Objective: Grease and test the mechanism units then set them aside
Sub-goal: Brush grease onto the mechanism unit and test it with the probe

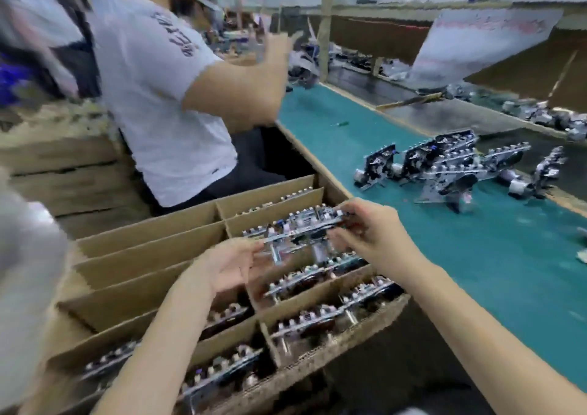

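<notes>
- Mechanism unit (pixel 295 225): held over the compartments of the cardboard box (pixel 152 256).
- Left hand (pixel 228 263) holds one end; right hand (pixel 365 227) grips the other.
- Judged stiff, light metal with delicate exposed parts; best held by the frame edges.

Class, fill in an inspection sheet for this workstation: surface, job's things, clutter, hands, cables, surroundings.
Surface: green bench top with a wooden edge.
Job's things: one mechanism unit held above the divided cardboard box; more units stand in its slots; a pile of units lies on the bench.
Clutter: small green-handled tool farther along the bench.
Hands: left hand and right hand each grip one end of the held unit.
Cables: nothing seen.
Surroundings: person in a white T-shirt beside the box; background blurred.
</notes>
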Demonstrator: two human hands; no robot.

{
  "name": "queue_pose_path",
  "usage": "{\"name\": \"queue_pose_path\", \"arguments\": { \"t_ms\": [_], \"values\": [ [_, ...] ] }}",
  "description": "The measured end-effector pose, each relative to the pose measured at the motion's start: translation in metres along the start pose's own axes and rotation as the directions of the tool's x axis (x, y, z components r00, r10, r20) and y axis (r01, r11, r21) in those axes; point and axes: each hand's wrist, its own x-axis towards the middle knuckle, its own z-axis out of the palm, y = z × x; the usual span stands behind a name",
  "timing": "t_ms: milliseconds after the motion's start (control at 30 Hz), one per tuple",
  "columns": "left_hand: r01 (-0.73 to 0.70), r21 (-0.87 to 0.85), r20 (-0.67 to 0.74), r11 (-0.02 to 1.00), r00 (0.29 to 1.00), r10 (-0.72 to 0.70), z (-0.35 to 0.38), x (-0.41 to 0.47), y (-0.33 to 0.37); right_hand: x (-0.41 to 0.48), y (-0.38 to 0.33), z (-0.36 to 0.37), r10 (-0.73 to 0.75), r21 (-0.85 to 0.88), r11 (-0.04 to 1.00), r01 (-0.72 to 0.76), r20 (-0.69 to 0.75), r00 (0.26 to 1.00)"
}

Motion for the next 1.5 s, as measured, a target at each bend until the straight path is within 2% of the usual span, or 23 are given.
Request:
{"name": "queue_pose_path", "arguments": {
  "t_ms": [67,133,200,267,500,667,733,867,933,1033,1100,1167,1233,1333,1433,1500],
  "values": [
    [-0.053,0.211,-0.058,0.976,0.996,0.066,-0.033,-0.018,0.008,0.013,-0.014,0.029,-0.003,0.073,0.997,-0.001,0.057,0.998],
    [-0.133,0.386,-0.201,0.913,0.953,0.225,-0.058,-0.031,0.017,0.026,-0.026,0.057,0.004,0.11,0.994,-0.017,0.113,0.994],
    [-0.252,0.512,-0.336,0.821,0.821,0.462,-0.073,-0.041,0.027,0.042,-0.037,0.082,0.012,0.12,0.992,-0.031,0.159,0.987],
    [-0.329,0.547,-0.371,0.769,0.729,0.576,-0.083,-0.051,0.038,0.057,-0.046,0.104,0.032,0.131,0.99,-0.056,0.184,0.982],
    [-0.31,0.679,-0.389,0.665,0.616,0.685,-0.128,-0.096,0.052,0.092,-0.085,0.172,-0.031,0.267,0.962,-0.057,0.317,0.948],
    [-0.144,0.762,-0.486,0.631,0.517,0.705,-0.17,-0.13,0.049,0.09,-0.122,0.227,-0.041,0.33,0.936,-0.126,0.456,0.889],
    [0.019,0.796,-0.524,0.605,0.52,0.675,-0.184,-0.136,0.046,0.08,-0.127,0.248,-0.028,0.293,0.943,-0.156,0.539,0.842],
    [0.337,0.778,-0.599,0.531,0.654,0.462,-0.197,-0.121,0.025,0.066,-0.118,0.267,0.023,0.044,0.996,-0.075,0.693,0.721],
    [0.427,0.779,-0.61,0.46,0.684,0.4,-0.196,-0.109,0.013,0.062,-0.113,0.269,0.061,-0.064,0.998,-0.022,0.705,0.706],
    [0.527,0.776,-0.627,0.346,0.704,0.334,-0.194,-0.098,0.002,0.06,-0.113,0.272,0.063,-0.127,0.991,0.033,0.681,0.73],
    [0.559,0.761,-0.646,0.328,0.694,0.316,-0.192,-0.095,0.002,0.061,-0.118,0.273,0.045,-0.127,0.99,0.063,0.702,0.71],
    [0.527,0.763,-0.64,0.374,0.695,0.327,-0.191,-0.091,0.005,0.064,-0.119,0.271,0.028,-0.074,0.996,0.04,0.739,0.674],
    [0.457,0.799,-0.596,0.39,0.686,0.418,-0.182,-0.086,0.012,0.067,-0.117,0.26,0.013,0.002,1.0,-0.021,0.737,0.676],
    [0.254,0.897,-0.43,0.362,0.689,0.583,-0.157,-0.068,0.021,0.073,-0.108,0.229,0.016,0.11,0.988,-0.111,0.636,0.771],
    [0.007,0.944,-0.243,0.329,0.688,0.684,-0.111,-0.039,0.028,0.081,-0.088,0.18,0.046,0.225,0.96,-0.165,0.455,0.889],
    [-0.15,0.932,-0.147,0.33,0.674,0.724,-0.072,-0.017,0.03,0.084,-0.068,0.142,0.098,0.265,0.945,-0.192,0.33,0.939]
  ]
}}
